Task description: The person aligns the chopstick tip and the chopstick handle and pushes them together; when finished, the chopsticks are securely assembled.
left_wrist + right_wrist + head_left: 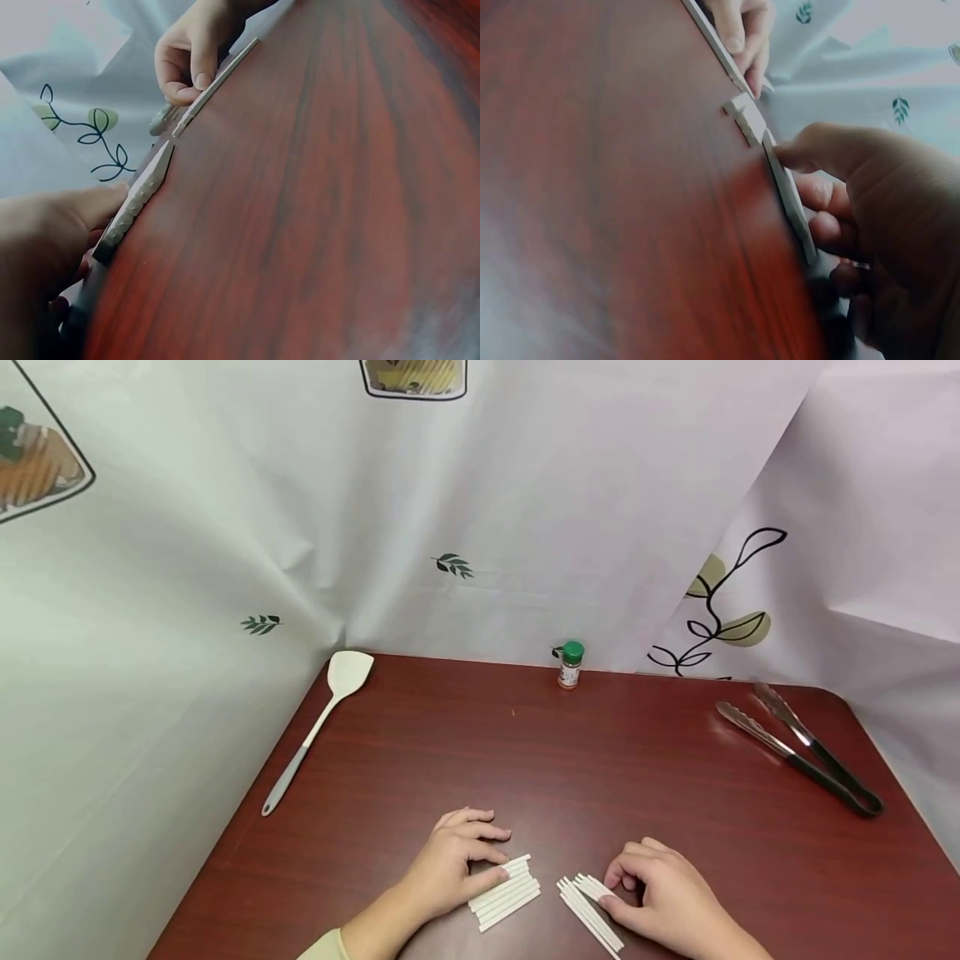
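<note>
Short white sticks lie on the dark red table in two groups. My left hand [453,864] rests at the left group of sticks [506,893], which lie side by side, its fingers spread and its thumb on them. In the left wrist view that thumb touches the end of the row [135,202]. My right hand [663,893], fingers curled, pinches a small bunch of sticks [594,887] by thumb and fingertips. Beside that bunch lie more white sticks [588,917] at a slant. Part of the right fingers is hidden behind the thumb in the head view.
A white spatula [348,675] with a grey handle lies along the table's left edge. At the back stands a small spice jar [570,667] with a green lid. Metal tongs [806,747] with black handles lie at the right. Printed white sheeting [525,510] hangs around the table.
</note>
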### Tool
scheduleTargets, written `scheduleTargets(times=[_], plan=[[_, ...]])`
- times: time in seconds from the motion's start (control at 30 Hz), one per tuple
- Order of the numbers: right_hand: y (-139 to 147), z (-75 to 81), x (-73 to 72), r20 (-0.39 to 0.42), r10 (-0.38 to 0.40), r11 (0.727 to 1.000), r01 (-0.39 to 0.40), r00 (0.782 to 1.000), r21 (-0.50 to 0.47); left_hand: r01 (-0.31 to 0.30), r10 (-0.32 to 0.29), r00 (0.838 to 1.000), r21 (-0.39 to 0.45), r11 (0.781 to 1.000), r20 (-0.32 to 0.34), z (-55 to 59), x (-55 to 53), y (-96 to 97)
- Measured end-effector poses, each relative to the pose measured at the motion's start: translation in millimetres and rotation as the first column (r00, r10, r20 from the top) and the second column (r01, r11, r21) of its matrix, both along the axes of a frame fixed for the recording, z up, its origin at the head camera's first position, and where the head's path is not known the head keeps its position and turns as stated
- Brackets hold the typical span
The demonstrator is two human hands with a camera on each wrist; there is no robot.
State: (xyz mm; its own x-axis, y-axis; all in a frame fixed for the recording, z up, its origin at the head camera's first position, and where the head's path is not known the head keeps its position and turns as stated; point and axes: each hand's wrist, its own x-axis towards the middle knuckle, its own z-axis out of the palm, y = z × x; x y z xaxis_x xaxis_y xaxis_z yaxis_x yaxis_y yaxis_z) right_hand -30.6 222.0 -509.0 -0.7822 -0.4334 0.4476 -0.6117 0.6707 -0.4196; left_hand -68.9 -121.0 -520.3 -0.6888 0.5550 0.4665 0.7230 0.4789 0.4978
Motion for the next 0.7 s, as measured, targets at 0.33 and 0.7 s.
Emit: scheduleTargets(times=[0.33, 0.7], plan=[[-7.2, 0.1, 5.4, 0.036, -0.061, 0.996, 0.063, 0.998, -0.057, -0.114, 0.106, 0.975, 0.030, 0.993, 0.194, 4.5, 5.9, 8.3], [-8.7, 18.3, 16.2, 0.323, -0.176, 0.984, 0.163, 0.930, 0.067, -0.189, 0.186, 0.980, 0.039, 0.981, 0.073, 1.8, 10.3, 14.7]])
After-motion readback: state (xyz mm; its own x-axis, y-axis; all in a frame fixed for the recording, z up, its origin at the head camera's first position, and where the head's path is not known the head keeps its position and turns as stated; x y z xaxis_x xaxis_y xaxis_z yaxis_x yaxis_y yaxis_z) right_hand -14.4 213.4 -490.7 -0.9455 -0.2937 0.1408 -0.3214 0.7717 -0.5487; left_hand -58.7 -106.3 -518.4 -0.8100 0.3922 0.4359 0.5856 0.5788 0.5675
